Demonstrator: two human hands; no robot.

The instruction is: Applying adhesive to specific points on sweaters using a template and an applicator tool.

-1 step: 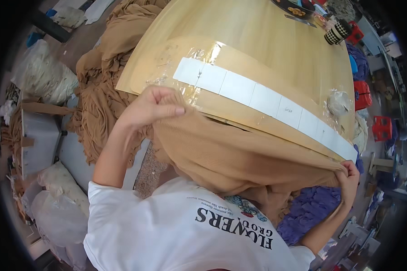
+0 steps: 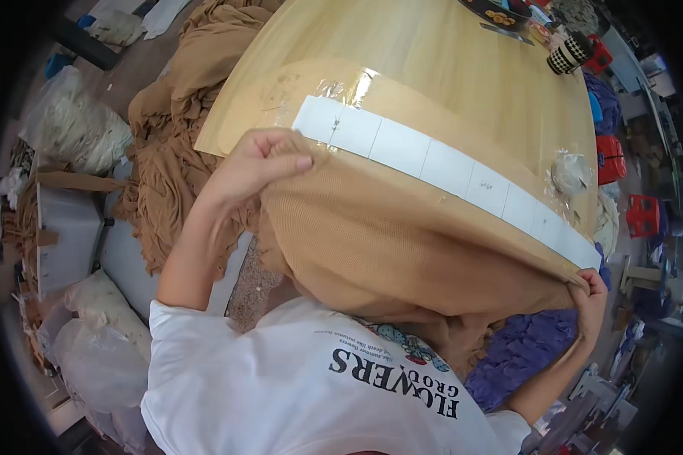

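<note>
A wide piece of tan knitted fabric is stretched between my hands along the near edge of the wooden table. My left hand pinches its upper left corner, just beside the left end of a white segmented strip taped to the tabletop. At the strip's right end, my right hand grips the fabric's other corner between thumb and fingers. The upper edge of the fabric runs close along the strip's near side. Its lower part hangs in folds in front of my white shirt.
Heaped tan fabric lies left of the table, near plastic bags. Purple fabric is piled below my right forearm. A round clear object, a checkered cylinder and a dark tray sit on the table; red stools stand beyond.
The fabric's upper edge has risen toward the white strip and now covers the table's near edge. My left hand has shifted slightly upward; my right hand stays at almost the same spot.
</note>
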